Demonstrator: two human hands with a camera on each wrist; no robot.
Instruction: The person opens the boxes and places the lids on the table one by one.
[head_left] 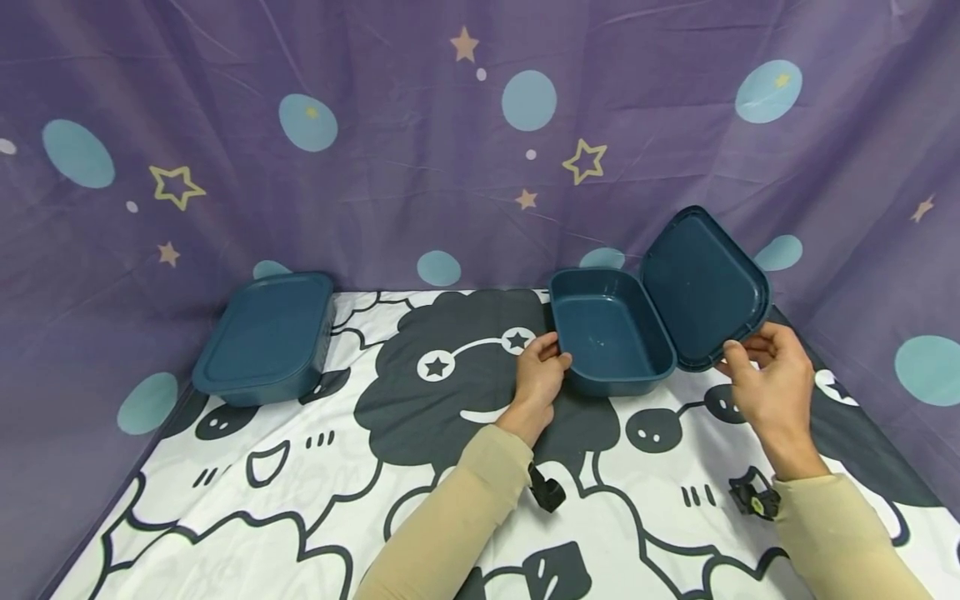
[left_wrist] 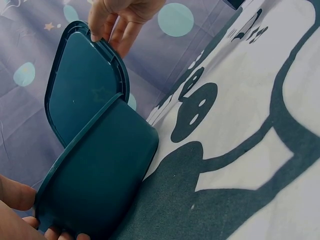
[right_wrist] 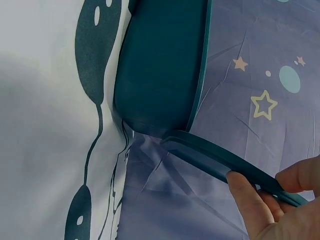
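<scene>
An uncovered dark teal food container (head_left: 607, 333) stands at the back right of the table, its inside bare. My left hand (head_left: 538, 375) grips its left wall, thumb by the rim and fingers low on the side in the left wrist view. The matching lid (head_left: 705, 287) is tilted up along the container's right side, its ridged underside facing the container. My right hand (head_left: 776, 383) pinches the lid's near right edge between thumb and fingers. In the right wrist view the lid (right_wrist: 225, 157) shows edge-on, one end right at the container's rim.
A second teal container (head_left: 266, 333) with its lid on stands at the back left. The tabletop carries a white cloth (head_left: 225, 554) with dark cartoon prints. Behind it hangs a purple curtain (head_left: 405, 167) with stars and dots, close to both containers.
</scene>
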